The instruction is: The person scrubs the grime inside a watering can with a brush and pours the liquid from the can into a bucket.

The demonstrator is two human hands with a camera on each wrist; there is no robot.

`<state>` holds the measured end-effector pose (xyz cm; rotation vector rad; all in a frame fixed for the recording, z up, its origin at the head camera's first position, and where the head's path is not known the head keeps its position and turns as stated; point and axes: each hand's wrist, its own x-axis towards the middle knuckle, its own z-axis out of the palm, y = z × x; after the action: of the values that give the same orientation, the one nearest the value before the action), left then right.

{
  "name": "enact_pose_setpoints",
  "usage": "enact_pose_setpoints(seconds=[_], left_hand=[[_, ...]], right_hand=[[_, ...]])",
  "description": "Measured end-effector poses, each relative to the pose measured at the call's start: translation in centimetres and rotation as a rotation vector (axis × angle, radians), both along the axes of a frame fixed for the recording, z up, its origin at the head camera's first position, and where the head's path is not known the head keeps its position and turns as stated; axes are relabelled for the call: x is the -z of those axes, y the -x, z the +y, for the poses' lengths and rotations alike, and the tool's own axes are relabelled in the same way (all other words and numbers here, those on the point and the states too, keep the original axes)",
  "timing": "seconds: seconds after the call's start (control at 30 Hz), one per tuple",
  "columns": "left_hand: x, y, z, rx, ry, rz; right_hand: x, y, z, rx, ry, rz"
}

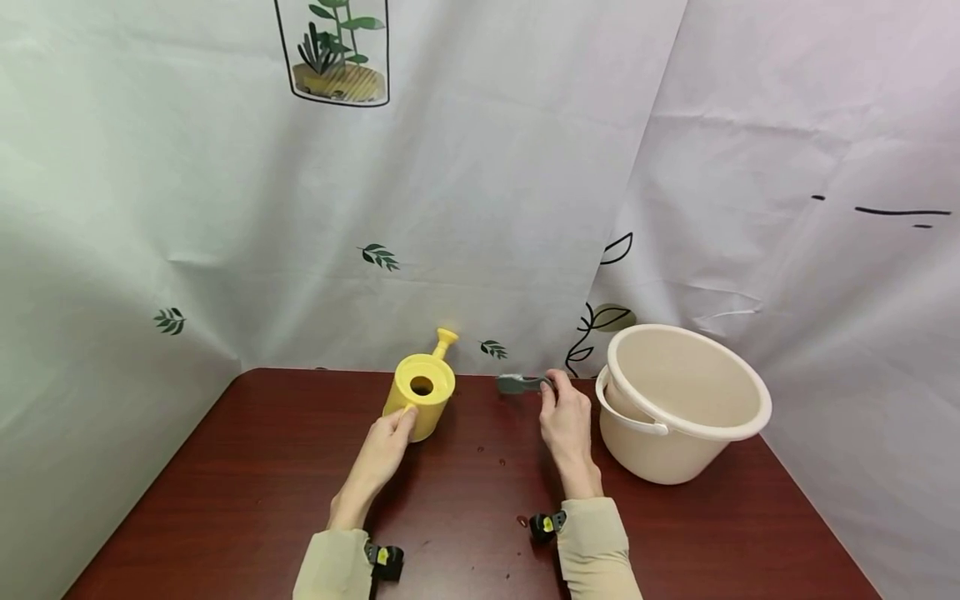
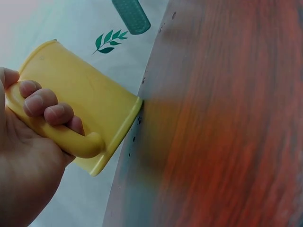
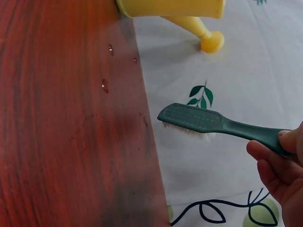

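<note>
A yellow watering can (image 1: pixel 430 385) is held by its handle in my left hand (image 1: pixel 383 450), its round top opening facing up and its spout pointing toward the back wall. In the left wrist view, the fingers (image 2: pixel 41 101) curl round the can's handle (image 2: pixel 71 139). My right hand (image 1: pixel 567 421) grips the end of a dark green brush (image 1: pixel 517 384). Raised near the back of the table, the brush extends to the left, toward the can. Pale bristles (image 3: pixel 189 131) show along one side of its head in the right wrist view, and the thumb presses on the handle (image 3: pixel 255 134).
At the right of the dark red wooden table (image 1: pixel 450 517) stands a cream bucket (image 1: pixel 660 450) with a second basin-like vessel (image 1: pixel 686 375) tilted in its top. Small water drops (image 3: pixel 105 86) dot the tabletop. A white leaf-printed cloth (image 1: pixel 465 208) hangs behind.
</note>
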<state>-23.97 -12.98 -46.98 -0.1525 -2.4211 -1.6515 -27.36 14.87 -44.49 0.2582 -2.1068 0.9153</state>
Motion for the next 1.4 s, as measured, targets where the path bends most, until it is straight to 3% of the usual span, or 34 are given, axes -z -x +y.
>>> enact_pose_setpoints(seconds=[0.23,0.47,0.77,1.1,1.23,1.4], left_hand=[[-0.2,-0.1,-0.1,0.007,-0.04,-0.012],[-2.6,-1.6,-0.1,0.052,-0.087,-0.017],[0.6,0.2,-0.9,0.017,-0.152,-0.029],[0.6,0.2,-1.1,0.009,-0.192,-0.016],[0.2,0.0,-1.2,0.012,-0.195,-0.036],[-2.0,-1.4,-1.0,0.042,-0.182,-0.048]], right_hand=[[0.4,-0.1,-0.3,-0.05,-0.046,-0.023],[0.3,-0.3,-0.6,-0.125,-0.113,-0.061],[0.0,-1.0,-1.8,-0.187,-0.233,-0.169],[0.1,-1.6,-3.3,-0.237,-0.362,-0.411],[0.3,-1.8,-3.5,-0.249,-0.385,-0.485],[0.9,-1.9,-3.6,-0.299,-0.417,-0.528]])
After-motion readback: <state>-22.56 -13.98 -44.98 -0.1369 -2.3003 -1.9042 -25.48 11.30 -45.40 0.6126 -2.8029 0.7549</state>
